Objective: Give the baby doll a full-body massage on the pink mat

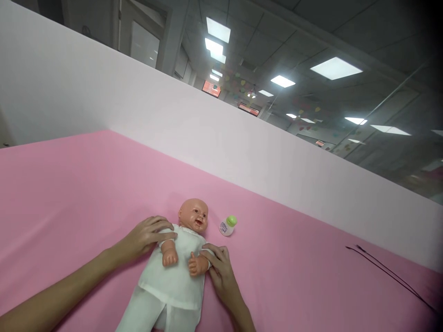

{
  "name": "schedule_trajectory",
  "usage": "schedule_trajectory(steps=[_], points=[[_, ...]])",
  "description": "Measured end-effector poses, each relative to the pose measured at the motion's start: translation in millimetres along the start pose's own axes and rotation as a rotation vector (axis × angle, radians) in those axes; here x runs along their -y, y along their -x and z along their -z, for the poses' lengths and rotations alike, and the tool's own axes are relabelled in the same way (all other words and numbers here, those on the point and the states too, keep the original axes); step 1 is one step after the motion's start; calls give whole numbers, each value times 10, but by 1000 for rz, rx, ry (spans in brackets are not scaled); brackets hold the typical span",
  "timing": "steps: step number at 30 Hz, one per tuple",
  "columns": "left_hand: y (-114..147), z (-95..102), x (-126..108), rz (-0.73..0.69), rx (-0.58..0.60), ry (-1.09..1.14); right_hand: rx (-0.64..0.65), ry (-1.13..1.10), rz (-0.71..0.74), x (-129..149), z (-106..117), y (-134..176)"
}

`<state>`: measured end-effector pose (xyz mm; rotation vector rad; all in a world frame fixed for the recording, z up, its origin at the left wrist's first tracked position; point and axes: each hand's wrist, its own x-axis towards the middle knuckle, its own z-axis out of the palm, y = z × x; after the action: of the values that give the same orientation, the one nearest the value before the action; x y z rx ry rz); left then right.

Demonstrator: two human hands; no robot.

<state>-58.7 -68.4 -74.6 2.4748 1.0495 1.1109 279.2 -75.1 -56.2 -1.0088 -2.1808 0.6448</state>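
Doll (pixel 175 281) face-up, long axis head-first toward wall (pixel 238 152)

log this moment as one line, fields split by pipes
doll: on its back, pink surface | left hand: touching one arm | right hand: touching other arm | green-capped bottle: beside doll, untouched

baby doll (pixel 175 279): hard-skinned, clothed in white, lying face up at the lower middle of the frame, its body slanting from the head down toward the lower left
head (pixel 193 214): bald, smooth and shiny, turned toward the right of the frame, mouth open
forearms: bare below the sleeves, both angled over the chest
left-of-frame fist (pixel 170 258): fingers pointing down the frame
right-of-frame fist (pixel 197 265): set slightly lower, pointing leftward
top (pixel 173 290): thin, loose, hem spread over the hips
trousers (pixel 140 306): white, legs cut off by the bottom edge
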Motion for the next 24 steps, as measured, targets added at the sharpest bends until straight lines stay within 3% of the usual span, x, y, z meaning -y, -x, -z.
schedule_trajectory(steps=[2,6,8,10,14,20,22,24], points=[[3,-24,16,114,-92,80,-139,-91,-98,-65,-50,-20],[-18,-56,69,505,-347,338,-444,-439,-390,-235,-74,-71],[-34,-52,91,643,-432,450,-492,-586,-467,-307,-54,-84],[-38,-41,99,677,-467,500,-506,-672,-475,-354,-34,-87],[-3,-24,72,463,-389,388,-427,-632,-356,-311,-10,-78],[13,3,-47,-88,-124,-13,-5,-187,-18,14,1,-18],[7,4,-74,-129,-94,-51,25,-143,-2,58,-25,-9],[8,-8,-78,-67,-107,-10,-29,-185,-37,35,-57,-21]])
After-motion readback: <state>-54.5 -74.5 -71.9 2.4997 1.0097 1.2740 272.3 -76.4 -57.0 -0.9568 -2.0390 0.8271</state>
